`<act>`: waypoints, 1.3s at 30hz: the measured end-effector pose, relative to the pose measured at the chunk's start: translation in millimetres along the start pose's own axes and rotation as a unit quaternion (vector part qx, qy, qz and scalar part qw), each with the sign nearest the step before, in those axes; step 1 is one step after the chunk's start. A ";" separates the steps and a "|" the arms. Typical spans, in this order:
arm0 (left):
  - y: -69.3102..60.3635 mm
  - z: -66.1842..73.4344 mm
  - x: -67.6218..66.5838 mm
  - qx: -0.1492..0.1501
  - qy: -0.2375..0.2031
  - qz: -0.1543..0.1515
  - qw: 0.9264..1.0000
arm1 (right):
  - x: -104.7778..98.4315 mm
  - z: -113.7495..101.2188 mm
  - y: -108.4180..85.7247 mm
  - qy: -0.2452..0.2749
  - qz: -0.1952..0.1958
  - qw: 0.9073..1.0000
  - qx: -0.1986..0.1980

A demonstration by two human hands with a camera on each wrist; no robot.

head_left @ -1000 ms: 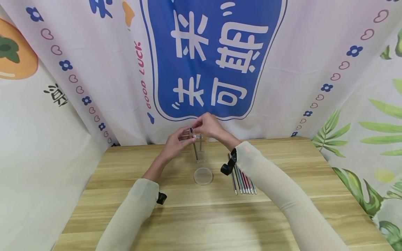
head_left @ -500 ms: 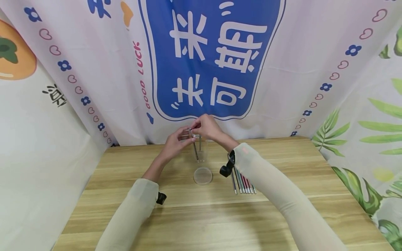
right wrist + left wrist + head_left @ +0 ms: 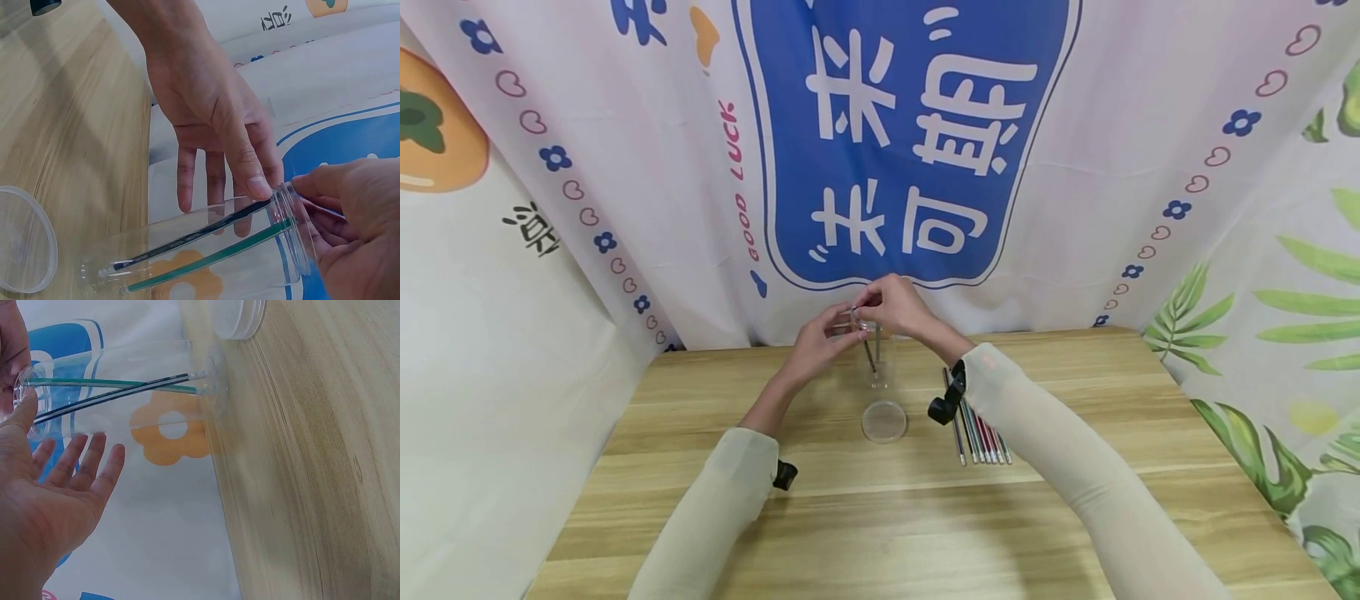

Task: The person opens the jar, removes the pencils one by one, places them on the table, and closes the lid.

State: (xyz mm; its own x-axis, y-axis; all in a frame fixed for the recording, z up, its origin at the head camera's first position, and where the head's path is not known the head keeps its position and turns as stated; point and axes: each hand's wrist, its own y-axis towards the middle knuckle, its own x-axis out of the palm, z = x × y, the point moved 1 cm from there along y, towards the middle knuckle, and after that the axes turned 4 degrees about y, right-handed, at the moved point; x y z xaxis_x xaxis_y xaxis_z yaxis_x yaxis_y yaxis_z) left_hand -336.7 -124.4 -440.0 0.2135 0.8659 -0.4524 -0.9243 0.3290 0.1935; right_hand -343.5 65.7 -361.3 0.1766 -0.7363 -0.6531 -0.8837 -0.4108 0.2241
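A tall clear jar [image 3: 153, 359] with a threaded neck stands on the table near the curtain. Inside lean a black striped pencil [image 3: 187, 239] and a green pencil [image 3: 212, 259], eraser ends down. My left hand [image 3: 817, 345] holds the jar at its neck, thumb against the rim, other fingers spread along the far side. At the mouth, my right hand [image 3: 898, 305] pinches the top end of the black pencil; its fingertips partly hide that end. In the head view, a round clear lid [image 3: 884, 422] lies in front of the jar.
Several pencils [image 3: 982, 437] lie in a row on the wooden table [image 3: 880, 525], right of the lid and partly under the right forearm. A printed curtain [image 3: 1060, 275] hangs just behind the jar. Black wrist cameras [image 3: 946, 404] stick out below the sleeves.
The black pencil's lower end has shifted slightly up and right inside the jar, and its top is now more covered by my right fingers. My left hand, jar and lid stay put.
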 end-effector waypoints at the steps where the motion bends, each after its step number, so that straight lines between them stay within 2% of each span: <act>1: 0.0 0.3 0.0 0.001 0.000 0.000 1.000 | -0.2 0.0 -0.3 0.004 0.001 1.000 -0.002; 16: -1.7 2.2 -1.9 -0.015 0.008 0.000 1.000 | -1.9 -0.3 -5.1 0.074 0.053 0.996 -0.027; 26: 0.4 4.0 -2.2 -0.027 0.009 0.003 1.000 | -5.7 4.0 -7.2 0.119 0.097 0.987 -0.039; 30: 0.1 2.6 -1.5 -0.029 0.012 0.000 1.000 | -7.3 6.9 -9.1 0.149 0.122 0.980 -0.049; 39: 0.2 2.1 0.3 -0.029 0.007 -0.001 1.000 | -13.9 9.6 -11.6 0.228 0.172 0.956 -0.064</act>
State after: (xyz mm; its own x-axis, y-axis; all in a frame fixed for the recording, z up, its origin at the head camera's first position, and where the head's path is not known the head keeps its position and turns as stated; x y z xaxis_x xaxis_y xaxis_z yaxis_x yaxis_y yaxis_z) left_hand -336.2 -123.3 -438.3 0.2103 0.8598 -0.4652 -0.9407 0.3076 0.1433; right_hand -339.8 85.8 -361.8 0.0807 -0.9858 -0.1475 -0.8689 -0.1420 0.4742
